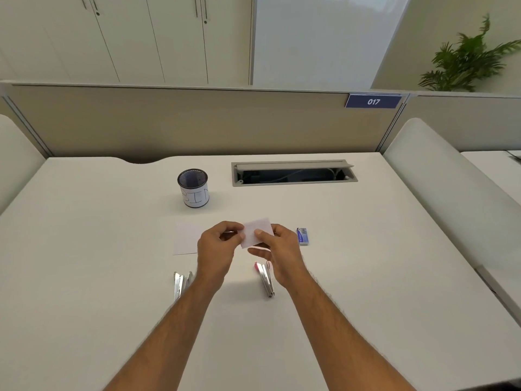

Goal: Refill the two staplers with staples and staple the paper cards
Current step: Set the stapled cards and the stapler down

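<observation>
Both hands hold a small white paper card (pixel 257 231) just above the desk. My left hand (pixel 218 245) pinches its left edge, and my right hand (pixel 277 249) pinches its right side with the thumb on top. A second white card (pixel 186 239) lies flat on the desk left of my left hand. A metal stapler (pixel 180 283) lies by my left wrist, partly hidden by the forearm. A stapler with a red tip (pixel 265 277) lies under my right hand. A small blue staple box (pixel 302 236) sits to the right of my right hand.
A black mesh cup (pixel 194 189) with a white label reading BIN stands behind the cards. An open cable tray (pixel 293 173) is set into the white desk (pixel 98 249) at the back right. A beige partition closes off the far edge.
</observation>
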